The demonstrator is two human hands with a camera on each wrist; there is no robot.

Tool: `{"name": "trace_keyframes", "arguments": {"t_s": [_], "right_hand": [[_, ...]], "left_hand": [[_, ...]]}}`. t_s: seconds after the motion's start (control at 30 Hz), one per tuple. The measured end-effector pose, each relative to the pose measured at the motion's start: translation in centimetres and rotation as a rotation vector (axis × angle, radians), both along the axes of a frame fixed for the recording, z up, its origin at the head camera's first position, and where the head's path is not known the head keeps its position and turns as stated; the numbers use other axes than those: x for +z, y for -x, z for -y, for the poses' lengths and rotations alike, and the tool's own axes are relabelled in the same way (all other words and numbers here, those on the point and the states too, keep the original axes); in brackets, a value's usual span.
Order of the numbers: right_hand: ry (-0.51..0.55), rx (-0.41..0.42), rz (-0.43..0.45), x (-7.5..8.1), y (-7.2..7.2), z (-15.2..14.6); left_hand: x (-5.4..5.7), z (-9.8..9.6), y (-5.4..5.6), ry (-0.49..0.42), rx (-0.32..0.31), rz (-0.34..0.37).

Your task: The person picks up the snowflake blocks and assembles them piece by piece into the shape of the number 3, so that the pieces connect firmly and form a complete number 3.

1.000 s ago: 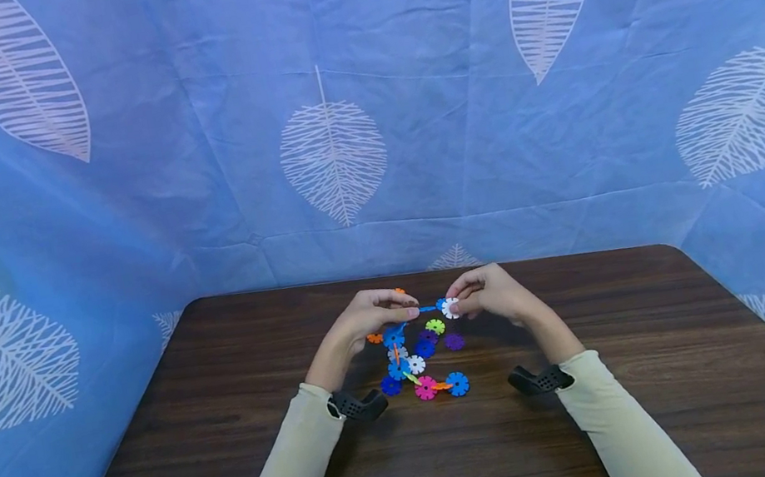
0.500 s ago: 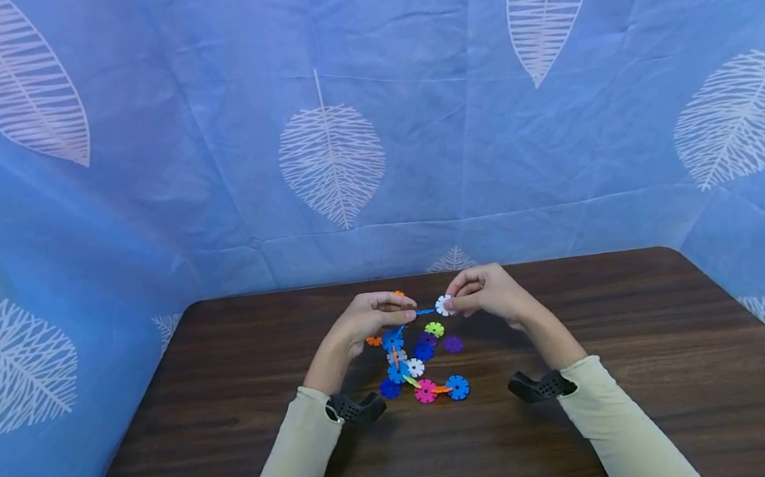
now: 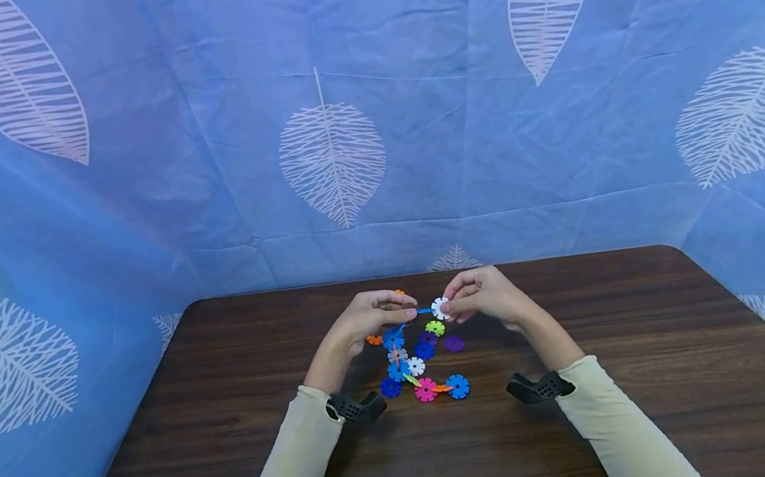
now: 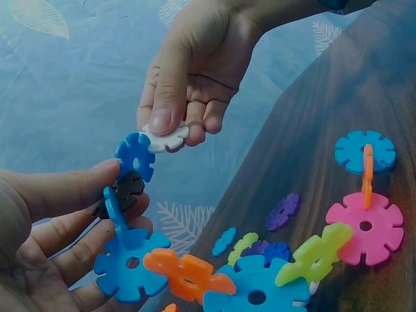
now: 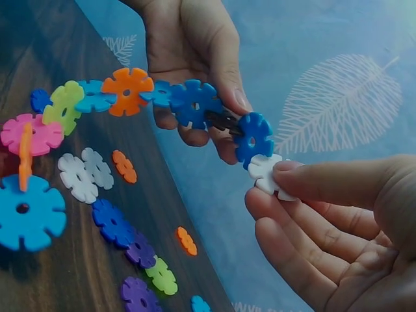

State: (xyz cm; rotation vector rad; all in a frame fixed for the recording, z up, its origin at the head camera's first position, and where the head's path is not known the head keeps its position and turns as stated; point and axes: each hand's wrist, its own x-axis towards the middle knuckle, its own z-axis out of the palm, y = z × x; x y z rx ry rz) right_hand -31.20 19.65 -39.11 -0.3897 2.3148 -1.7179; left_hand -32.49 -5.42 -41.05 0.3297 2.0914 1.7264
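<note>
My left hand (image 3: 366, 319) holds one end of a chain of notched flower-shaped discs, its thumb and fingers gripping at a black disc (image 4: 130, 187). Beyond that, a blue disc (image 4: 135, 158) sticks out past the thumb tip. Pinched between thumb and fingers of my right hand (image 3: 489, 295) is a white disc (image 5: 265, 174). Its edge meets the blue disc; whether their slots interlock I cannot tell. From the left hand the chain runs through blue, orange (image 5: 128, 92) and lime (image 4: 315, 255) discs to a pink disc (image 4: 365, 240), then an upright orange one and a blue end disc (image 3: 458, 386).
Loose discs lie on the dark wooden table (image 3: 465, 461) inside and around the chain: purple (image 3: 454, 343), lime (image 3: 435, 328), white (image 3: 416, 365), dark blue (image 3: 391, 387) and orange (image 3: 374, 340). A blue leaf-patterned cloth (image 3: 419, 182) hangs behind the table.
My right hand has shifted slightly left with the white disc, which now sits nearer the left hand. The left hand has hardly moved, and the loose discs lie where they were.
</note>
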Motion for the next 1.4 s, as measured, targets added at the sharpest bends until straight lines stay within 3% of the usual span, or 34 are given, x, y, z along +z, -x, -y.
{"name": "trace_keyframes", "arguments": {"t_s": [0.23, 0.53, 1.0, 1.4], "right_hand": [[0.039, -0.016, -0.006, -0.4, 0.1, 0.5], [0.115, -0.041, -0.05, -0.8, 0.0, 1.0], [0.159, -0.078, -0.086, -1.1, 0.0, 1.5], [0.141, -0.068, -0.096, -0.9, -0.2, 1.4]], "left_hand": [[-0.2, -0.1, 0.2, 0.012, 0.019, -0.012], [-0.1, -0.2, 0.3, -0.062, 0.093, -0.009], [-0.1, -0.1, 0.1, -0.085, 0.127, -0.039], [-0.2, -0.3, -0.1, -0.082, 0.12, -0.067]]}}
